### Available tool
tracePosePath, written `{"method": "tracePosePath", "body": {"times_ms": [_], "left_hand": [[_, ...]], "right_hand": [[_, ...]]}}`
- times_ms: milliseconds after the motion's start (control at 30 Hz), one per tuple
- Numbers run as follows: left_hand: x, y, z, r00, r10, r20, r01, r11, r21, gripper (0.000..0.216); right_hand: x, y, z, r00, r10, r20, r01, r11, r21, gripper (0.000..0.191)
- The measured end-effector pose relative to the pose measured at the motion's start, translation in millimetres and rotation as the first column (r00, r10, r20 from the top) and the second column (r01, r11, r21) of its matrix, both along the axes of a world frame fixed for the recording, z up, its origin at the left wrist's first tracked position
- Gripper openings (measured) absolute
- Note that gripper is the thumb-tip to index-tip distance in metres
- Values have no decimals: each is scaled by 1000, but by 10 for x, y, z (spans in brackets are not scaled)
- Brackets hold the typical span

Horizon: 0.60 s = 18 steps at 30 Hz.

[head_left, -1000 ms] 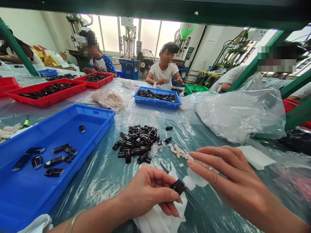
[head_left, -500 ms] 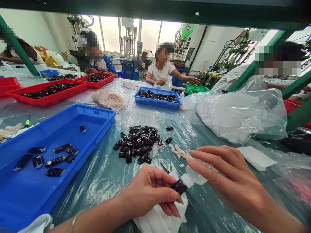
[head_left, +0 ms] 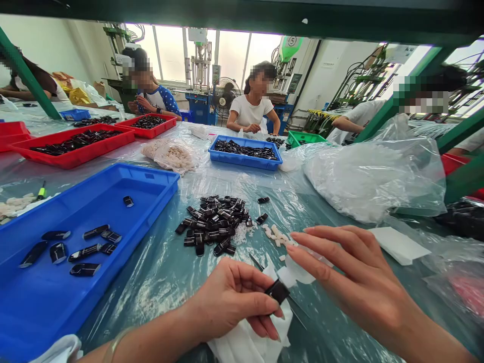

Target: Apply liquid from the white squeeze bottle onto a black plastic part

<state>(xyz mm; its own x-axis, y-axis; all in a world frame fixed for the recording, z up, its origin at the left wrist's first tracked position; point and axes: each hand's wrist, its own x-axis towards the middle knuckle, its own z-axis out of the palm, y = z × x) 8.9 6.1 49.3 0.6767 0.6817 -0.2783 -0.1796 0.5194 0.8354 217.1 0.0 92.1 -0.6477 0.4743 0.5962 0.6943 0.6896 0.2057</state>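
Note:
Between its thumb and fingers, my left hand (head_left: 236, 300) pinches a small glossy black piece (head_left: 277, 291), tilted. My right hand (head_left: 355, 275) is open, fingers stretched out to the left and apart from that piece. Just under its fingertips is a translucent whitish object (head_left: 300, 269), partly covered, whose kind I cannot make out. A thin metal pointed tool (head_left: 297, 313) shows below the black piece, lying over a crumpled white cloth (head_left: 255, 343). Beyond my hands lies a heap of similar black pieces (head_left: 215, 222), with small white chunks (head_left: 275, 235) to its right.
A large blue tray (head_left: 151, 201) at left holds several black pieces. Further back stand red trays (head_left: 71, 160), a smaller blue tray (head_left: 245, 162) and a green tray (head_left: 302, 136). A bulging clear bag (head_left: 374, 176) lies at right, near green frame bars (head_left: 408, 91). Co-workers sit across the table.
My right fingertips and the translucent object have shifted slightly left. My left hand keeps its pinch on the black piece. The co-worker opposite has drawn an outstretched arm back in.

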Motion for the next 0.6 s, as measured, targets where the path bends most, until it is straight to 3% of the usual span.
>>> {"method": "tracePosePath", "body": {"times_ms": [600], "left_hand": [[-5,3,13,1000,7,9,-7,1000,4,21]], "right_hand": [[16,-20,9,1000,-3,-15,3,1000,-10,26]]}}
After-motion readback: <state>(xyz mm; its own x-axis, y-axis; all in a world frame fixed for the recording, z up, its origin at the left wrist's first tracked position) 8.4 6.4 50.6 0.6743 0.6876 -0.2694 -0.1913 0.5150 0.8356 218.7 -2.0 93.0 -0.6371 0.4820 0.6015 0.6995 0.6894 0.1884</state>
